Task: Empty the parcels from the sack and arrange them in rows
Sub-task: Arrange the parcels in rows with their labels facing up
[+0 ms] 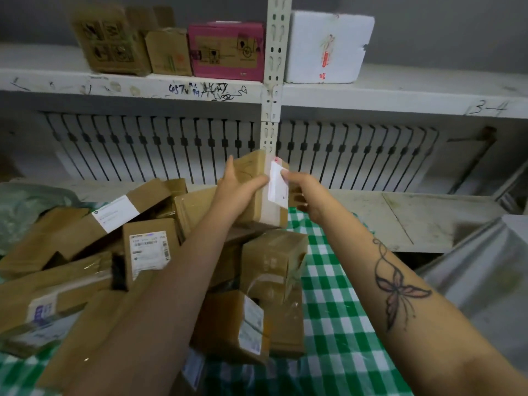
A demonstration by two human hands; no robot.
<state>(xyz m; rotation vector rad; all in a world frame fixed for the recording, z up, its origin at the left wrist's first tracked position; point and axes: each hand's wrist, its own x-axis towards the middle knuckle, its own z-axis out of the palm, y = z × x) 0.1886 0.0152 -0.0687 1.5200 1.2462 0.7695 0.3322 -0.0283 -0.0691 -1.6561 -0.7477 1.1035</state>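
Above parcel pile [137,252]: left hand [237,187] and right hand [303,192] both grip one cardboard box [257,172].

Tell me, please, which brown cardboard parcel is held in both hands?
The brown cardboard parcel with the white label, gripped by the left hand and right hand; the others lie heaped on the green checked cloth.

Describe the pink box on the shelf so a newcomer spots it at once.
Find the long white upper shelf. Left of its perforated metal upright stands a row of cardboard boxes. Nearest the upright is the pink cardboard box, the only one not brown.
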